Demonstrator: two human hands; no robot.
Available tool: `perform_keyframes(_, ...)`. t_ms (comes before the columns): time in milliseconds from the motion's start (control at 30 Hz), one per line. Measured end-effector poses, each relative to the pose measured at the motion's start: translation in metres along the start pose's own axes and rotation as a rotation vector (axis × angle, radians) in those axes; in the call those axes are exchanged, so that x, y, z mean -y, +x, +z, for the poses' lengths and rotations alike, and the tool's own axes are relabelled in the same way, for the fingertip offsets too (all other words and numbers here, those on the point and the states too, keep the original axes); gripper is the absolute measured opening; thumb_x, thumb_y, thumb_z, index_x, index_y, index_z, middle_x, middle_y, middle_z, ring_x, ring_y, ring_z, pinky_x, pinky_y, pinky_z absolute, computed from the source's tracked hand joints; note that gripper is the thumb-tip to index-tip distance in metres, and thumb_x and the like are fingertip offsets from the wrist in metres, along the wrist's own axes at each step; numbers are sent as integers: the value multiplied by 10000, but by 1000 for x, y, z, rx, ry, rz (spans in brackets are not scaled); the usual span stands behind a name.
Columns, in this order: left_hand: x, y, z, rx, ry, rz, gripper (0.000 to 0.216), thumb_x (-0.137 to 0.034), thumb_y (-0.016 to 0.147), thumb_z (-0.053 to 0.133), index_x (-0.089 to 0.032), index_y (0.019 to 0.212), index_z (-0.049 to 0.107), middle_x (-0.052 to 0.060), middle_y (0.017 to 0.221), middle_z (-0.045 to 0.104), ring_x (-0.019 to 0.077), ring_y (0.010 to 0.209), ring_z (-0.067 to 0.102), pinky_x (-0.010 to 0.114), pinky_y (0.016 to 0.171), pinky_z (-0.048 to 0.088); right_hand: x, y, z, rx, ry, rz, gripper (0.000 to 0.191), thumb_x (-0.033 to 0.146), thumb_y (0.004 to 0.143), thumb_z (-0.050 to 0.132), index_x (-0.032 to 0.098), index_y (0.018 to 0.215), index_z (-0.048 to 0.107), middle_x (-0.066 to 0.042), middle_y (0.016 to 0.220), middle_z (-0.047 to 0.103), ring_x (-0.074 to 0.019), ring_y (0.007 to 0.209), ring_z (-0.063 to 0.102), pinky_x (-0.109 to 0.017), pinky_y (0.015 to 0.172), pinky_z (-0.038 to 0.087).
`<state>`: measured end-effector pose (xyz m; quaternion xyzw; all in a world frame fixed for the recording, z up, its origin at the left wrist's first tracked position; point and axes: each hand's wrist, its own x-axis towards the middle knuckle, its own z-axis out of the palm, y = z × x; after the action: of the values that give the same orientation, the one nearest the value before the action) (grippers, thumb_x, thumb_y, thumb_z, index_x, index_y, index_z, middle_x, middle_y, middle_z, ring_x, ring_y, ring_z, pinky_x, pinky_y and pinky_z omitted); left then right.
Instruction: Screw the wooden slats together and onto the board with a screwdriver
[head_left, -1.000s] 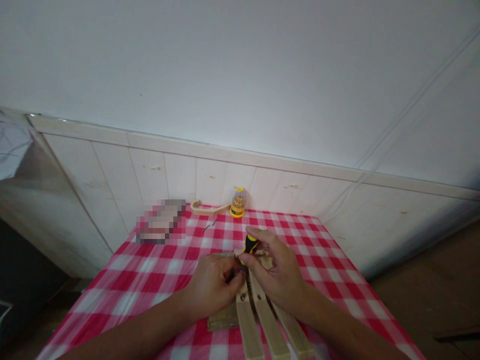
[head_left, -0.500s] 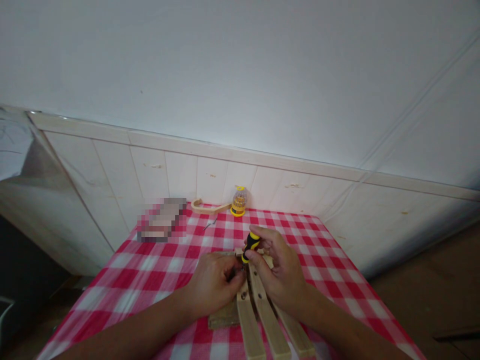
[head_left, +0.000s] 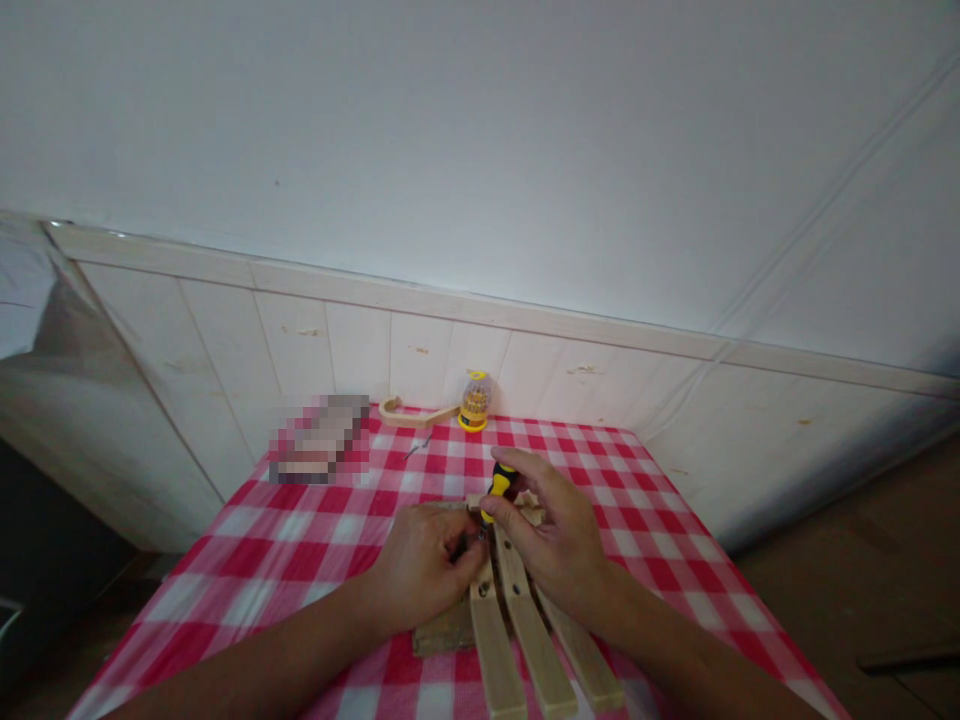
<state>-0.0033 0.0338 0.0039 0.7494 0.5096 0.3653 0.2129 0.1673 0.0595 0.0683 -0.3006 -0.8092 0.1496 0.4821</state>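
Note:
My right hand (head_left: 559,530) grips a small black-and-yellow screwdriver (head_left: 499,491), tilted with its lower end down at the wooden pieces. My left hand (head_left: 427,555) is closed beside that lower end, thumb and forefinger pinched together; what sits between them is too small to make out. Below lie three light wooden pieces (head_left: 551,660) side by side, pointing towards me, with dark round holes in two of them. Their far ends are partly hidden by my hands. Beneath them a worn brown board (head_left: 442,637) rests on the table.
On the red-and-white checked tablecloth (head_left: 315,560), a clear-topped yellow container of bits (head_left: 474,403) stands at the back. Left of it lie a hooked wooden piece (head_left: 412,417), a thin metal tool (head_left: 417,448) and a blurred-out flat object (head_left: 321,440). A white panelled wall (head_left: 420,350) borders the table.
The screwdriver handle has turned in my right hand, showing more yellow on its side now. My left hand keeps its place at the lower end. The view has shifted slightly.

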Motion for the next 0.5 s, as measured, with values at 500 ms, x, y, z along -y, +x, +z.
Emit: perform_keyframes(500, 0, 0, -1, 11, -7, 7, 205, -199, 827, 572, -171, 625, 575, -35, 571, 567, 87, 519, 475, 214, 534, 256, 3, -5, -1, 52, 19, -44, 478, 87, 918, 589, 267, 1360, 567, -92, 1169, 743, -205, 962, 753, -328, 826, 637)
